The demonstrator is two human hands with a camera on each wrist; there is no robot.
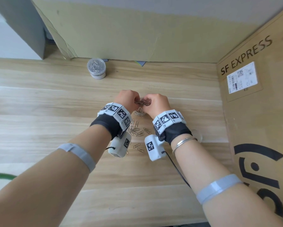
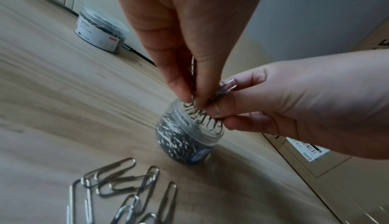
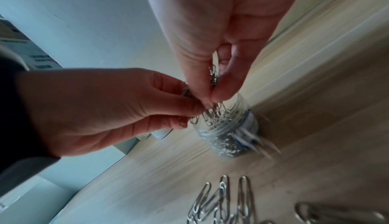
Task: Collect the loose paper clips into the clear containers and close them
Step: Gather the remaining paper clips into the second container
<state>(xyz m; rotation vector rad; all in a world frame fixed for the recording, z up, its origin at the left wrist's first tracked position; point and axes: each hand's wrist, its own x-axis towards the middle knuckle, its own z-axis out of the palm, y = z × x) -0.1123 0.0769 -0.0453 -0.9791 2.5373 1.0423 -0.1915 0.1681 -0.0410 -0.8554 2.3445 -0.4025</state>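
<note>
A small clear jar [image 2: 185, 141], open and nearly full of paper clips, stands on the wooden table. Both hands hover right over its mouth. My left hand [image 2: 192, 100] pinches a bunch of silver clips [image 2: 202, 116] whose ends hang into the jar. My right hand [image 3: 211, 98] pinches the same bunch from the other side. In the head view the hands [image 1: 127, 97] [image 1: 155, 102] meet above the jar [image 1: 139, 113]. Loose clips [image 1: 137, 130] lie scattered on the table just in front of the jar, between my wrists.
A second clear container [image 1: 96, 68], lidded and full of clips, stands at the back left near the cardboard wall. A large cardboard box [image 1: 255, 112] borders the table on the right. Something clear and round [image 1: 197, 135] lies behind my right wrist.
</note>
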